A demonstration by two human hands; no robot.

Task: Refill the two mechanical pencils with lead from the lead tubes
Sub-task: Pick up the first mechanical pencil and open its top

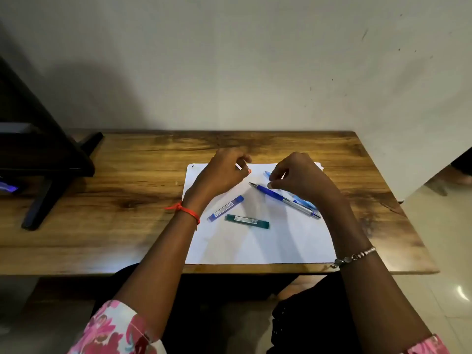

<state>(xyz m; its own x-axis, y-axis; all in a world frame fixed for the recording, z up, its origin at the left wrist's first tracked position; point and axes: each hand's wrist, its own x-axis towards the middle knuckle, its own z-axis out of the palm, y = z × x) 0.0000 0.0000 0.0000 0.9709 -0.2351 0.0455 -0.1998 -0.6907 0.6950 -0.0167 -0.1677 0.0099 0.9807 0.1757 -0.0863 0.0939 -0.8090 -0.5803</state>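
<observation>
A white paper sheet (255,246) lies on the wooden table (127,180). On it are a dark blue mechanical pencil (278,196) with a silver rear, tip pointing far left, and a light blue pencil (267,174), mostly hidden under my right hand. A blue lead tube (226,208) and a green lead tube (247,221) lie closer to me, both closed. My left hand (222,175) hovers above the sheet's far left with its fingers curled and nothing clearly in them. My right hand (304,178) has thumb and forefinger pinched close at the pencils' tips; whether it grips one is unclear.
A dark stand (51,159) with splayed legs occupies the table's left end. A wall runs just behind the table. The table's right edge (398,200) gives onto a tiled floor, where someone's foot (459,175) shows.
</observation>
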